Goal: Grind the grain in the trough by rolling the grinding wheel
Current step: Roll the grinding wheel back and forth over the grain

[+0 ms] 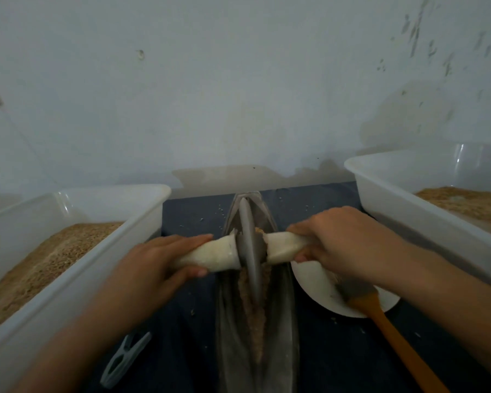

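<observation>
You're mid-grind: left hand (156, 262) and right hand (338, 245) each wrap a handle, grinding wheel (250, 251) sits mid-trough (284, 330), grain (257, 307) near you looks coarse, more passes likely needed.

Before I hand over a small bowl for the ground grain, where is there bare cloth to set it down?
Freest: the dark cloth between the left bin and the trough, ahead of the left hand. Nearer, a clothespin lies there. Right of the trough is crowded: the white plate, the wooden-handled tool, the right hand and the right bin.
</observation>
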`<act>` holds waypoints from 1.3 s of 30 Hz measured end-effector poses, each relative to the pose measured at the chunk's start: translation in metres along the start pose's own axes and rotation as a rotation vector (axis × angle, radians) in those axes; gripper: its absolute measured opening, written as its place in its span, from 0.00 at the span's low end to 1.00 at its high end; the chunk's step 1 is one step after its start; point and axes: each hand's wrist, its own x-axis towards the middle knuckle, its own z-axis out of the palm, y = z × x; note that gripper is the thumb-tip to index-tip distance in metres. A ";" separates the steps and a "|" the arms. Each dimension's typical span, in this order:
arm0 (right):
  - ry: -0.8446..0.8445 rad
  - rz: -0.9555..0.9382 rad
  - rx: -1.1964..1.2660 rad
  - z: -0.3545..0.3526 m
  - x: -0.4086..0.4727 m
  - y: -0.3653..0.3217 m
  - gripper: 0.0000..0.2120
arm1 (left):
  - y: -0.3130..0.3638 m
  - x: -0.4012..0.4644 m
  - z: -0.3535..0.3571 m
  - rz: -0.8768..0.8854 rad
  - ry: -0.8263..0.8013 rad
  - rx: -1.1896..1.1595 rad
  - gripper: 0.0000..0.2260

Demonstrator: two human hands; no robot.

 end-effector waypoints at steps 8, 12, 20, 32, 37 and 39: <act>0.073 -0.086 -0.080 0.001 -0.003 0.001 0.14 | -0.005 0.003 -0.004 -0.047 -0.053 -0.133 0.22; -0.111 -0.157 0.051 -0.030 -0.021 -0.003 0.12 | -0.006 -0.008 -0.028 -0.034 -0.350 -0.345 0.20; 0.007 -0.035 0.046 -0.005 -0.004 0.000 0.10 | -0.001 -0.004 -0.011 -0.059 -0.139 -0.115 0.20; 0.036 -0.116 -0.107 -0.011 -0.011 -0.005 0.12 | -0.007 -0.003 -0.013 -0.053 -0.143 -0.231 0.21; -0.127 -0.128 0.040 -0.037 -0.030 -0.008 0.14 | -0.004 -0.012 -0.030 -0.038 -0.370 -0.360 0.23; -0.092 -0.087 0.058 -0.027 -0.024 -0.004 0.10 | -0.002 -0.009 -0.025 -0.057 -0.265 -0.298 0.20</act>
